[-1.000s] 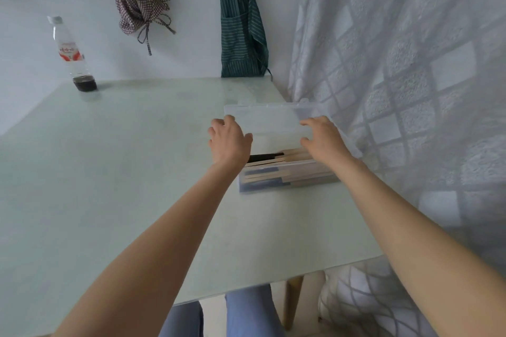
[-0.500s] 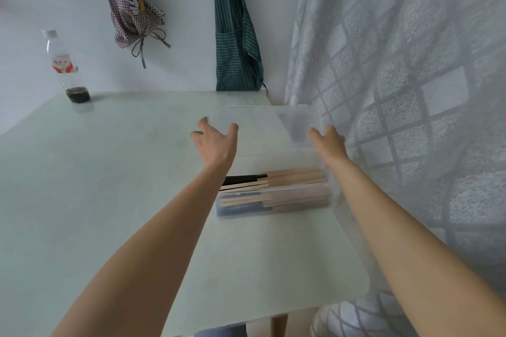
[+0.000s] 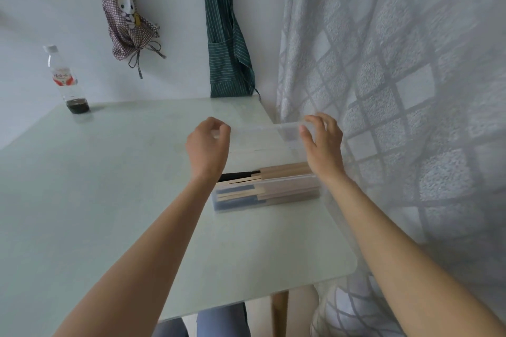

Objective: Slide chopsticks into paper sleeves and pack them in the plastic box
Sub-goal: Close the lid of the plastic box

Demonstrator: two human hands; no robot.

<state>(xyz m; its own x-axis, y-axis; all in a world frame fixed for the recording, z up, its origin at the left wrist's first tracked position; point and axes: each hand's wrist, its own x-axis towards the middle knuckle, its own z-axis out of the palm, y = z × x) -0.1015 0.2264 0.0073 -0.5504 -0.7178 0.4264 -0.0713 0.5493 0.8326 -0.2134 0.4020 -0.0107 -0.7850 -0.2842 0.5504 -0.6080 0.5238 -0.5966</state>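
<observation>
While the clear lid (image 3: 262, 131) is held raised by its two short ends, the plastic box (image 3: 267, 191) of sleeved chopsticks (image 3: 284, 171) is seen on the table (image 3: 109, 186) toward its 3 o'clock edge, beside the curtain (image 3: 397, 90). The left hand (image 3: 208, 145) is curled shut on the 9 o'clock end, the right hand (image 3: 323, 142) half-open, fingers pinching the 3 o'clock end, both forearms outstretched. The lid is judged light, thin, slippery and flexible, best gripped at its ends.

No writing here can be read. At ten o'clock, the bottle (image 3: 65, 80) on the table (image 3: 109, 172) wears a red and white label (image 3: 62, 79), its characters too small and blurred to make out. The hanging checked cloth (image 3: 124, 16) at eleven o'clock bears a cartoon figure, no words.
</observation>
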